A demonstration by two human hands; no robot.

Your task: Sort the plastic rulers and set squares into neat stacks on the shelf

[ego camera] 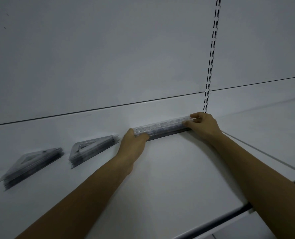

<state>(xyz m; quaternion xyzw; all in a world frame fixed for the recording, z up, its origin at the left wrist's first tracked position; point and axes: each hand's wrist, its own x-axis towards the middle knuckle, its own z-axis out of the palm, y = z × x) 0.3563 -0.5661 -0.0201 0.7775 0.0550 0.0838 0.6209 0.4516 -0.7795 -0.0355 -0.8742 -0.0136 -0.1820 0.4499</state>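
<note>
Both forearms [95, 190] are reaching across the white shelf [169, 169] toward its back panel [108, 57]. The left hand [133, 145] is gripping one end of a stack of clear rulers [162, 129], fingers curled around it, while the right hand [204, 125] is pinching the other end. The stack is lying along the back panel, below a slotted upright [212, 49]. Lying left of it are 2 piles: a set square stack [91, 150] near the left hand and a second set square stack [32, 164] farther left.
</note>
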